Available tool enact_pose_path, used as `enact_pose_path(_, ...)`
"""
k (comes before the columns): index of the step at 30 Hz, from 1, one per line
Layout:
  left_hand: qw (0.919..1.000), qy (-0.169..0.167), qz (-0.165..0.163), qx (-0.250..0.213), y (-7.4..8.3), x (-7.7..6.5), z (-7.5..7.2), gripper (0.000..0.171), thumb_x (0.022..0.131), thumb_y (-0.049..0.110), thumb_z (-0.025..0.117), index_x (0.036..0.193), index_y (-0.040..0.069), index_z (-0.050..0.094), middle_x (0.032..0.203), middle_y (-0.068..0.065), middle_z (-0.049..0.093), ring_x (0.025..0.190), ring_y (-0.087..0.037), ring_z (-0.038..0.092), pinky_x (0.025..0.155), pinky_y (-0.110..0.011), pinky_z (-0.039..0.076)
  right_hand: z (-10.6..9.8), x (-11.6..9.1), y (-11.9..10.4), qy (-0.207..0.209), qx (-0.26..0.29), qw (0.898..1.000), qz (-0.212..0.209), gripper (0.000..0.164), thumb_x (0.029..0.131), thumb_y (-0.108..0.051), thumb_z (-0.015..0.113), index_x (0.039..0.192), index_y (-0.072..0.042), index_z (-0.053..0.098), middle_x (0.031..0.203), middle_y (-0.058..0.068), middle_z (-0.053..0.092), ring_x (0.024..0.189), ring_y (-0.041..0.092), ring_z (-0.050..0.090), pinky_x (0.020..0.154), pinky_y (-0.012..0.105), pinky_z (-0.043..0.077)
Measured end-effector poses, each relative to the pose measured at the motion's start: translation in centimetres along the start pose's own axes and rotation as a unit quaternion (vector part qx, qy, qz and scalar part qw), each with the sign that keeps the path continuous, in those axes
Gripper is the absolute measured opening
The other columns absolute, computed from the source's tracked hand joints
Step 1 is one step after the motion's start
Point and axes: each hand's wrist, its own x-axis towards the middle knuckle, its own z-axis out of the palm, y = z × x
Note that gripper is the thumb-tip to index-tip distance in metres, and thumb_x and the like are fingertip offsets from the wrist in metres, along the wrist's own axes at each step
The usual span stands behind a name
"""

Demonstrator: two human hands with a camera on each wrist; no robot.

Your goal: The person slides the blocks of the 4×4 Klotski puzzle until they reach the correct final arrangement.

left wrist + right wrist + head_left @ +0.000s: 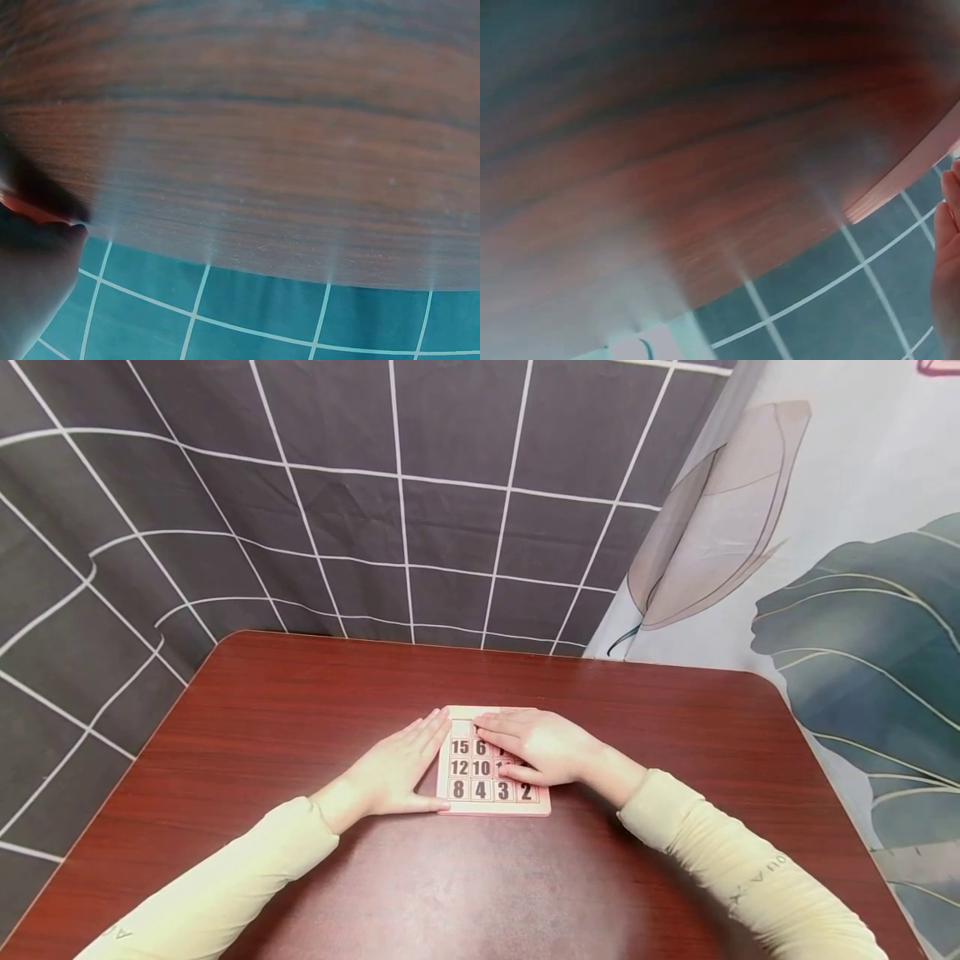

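A pink number slide puzzle (495, 807) with black-numbered tiles lies flat on the brown table. My left hand (397, 768) is spread along its left side, fingertips at the upper left edge and thumb at the lower left corner. From the right, my right hand (551, 747) reaches over the puzzle, its fairly straight fingers on the upper tiles and its thumb lower, near the middle. It hides several tiles. An unfilled slot shows at the top left. In the right wrist view, the puzzle's pink side (907, 180) stands beside the fingers.
The wood-grain table (300, 693) extends around the puzzle, with a bright reflection in front. Behind it hangs a dark grey curtain (450, 527) with white grid lines. A white leaf-patterned curtain (832, 485) hangs at the right.
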Motion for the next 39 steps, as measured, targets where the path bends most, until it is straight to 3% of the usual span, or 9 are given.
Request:
enact_pose_path(8,1.0000,0.000,0.002,0.003,0.1,0.0,-0.1,0.113,0.091,0.067,0.069,0.162,-0.011,0.028,0.173,-0.028,0.025,0.162,-0.040,0.030,0.132,-0.046,0.033,0.3,1.4,-1.4,-0.012,-0.006,0.999,-0.039,0.056,0.101,-0.036,0.069,0.147,-0.004,0.063,0.149,0.010,0.067,0.142,0.025,0.062,0.122,0.039,0.048)
enact_pose_path(18,1.0000,-0.001,0.001,0.001,0.1,0.0,-0.2,0.112,0.091,0.067,0.068,0.163,-0.010,0.029,0.174,-0.028,0.023,0.162,-0.040,0.029,0.132,-0.047,0.033,0.3,2.3,-0.9,-0.060,-0.020,0.998,-0.004,0.059,0.104,-0.042,0.062,0.149,-0.005,0.061,0.153,0.009,0.063,0.144,0.024,0.060,0.124,0.039,0.045)
enact_pose_path(30,1.0000,0.009,0.003,-0.001,0.2,0.0,-0.1,0.115,0.090,0.068,0.069,0.164,-0.010,0.025,0.174,-0.027,0.024,0.162,-0.039,0.030,0.132,-0.047,0.033,0.2,2.8,-0.3,-0.046,0.001,0.999,0.016,0.057,0.103,-0.037,0.064,0.148,-0.003,0.061,0.153,0.011,0.063,0.145,0.025,0.058,0.127,0.043,0.043)
enact_pose_path(39,1.0000,0.007,0.004,0.000,0.1,0.0,0.1,0.114,0.091,0.068,0.068,0.164,-0.010,0.026,0.174,-0.027,0.022,0.163,-0.038,0.028,0.133,-0.046,0.031,0.0,1.6,-2.5,-0.009,-0.024,0.999,-0.043,0.058,0.099,-0.037,0.069,0.146,-0.003,0.063,0.146,0.008,0.069,0.139,0.023,0.064,0.120,0.038,0.050)
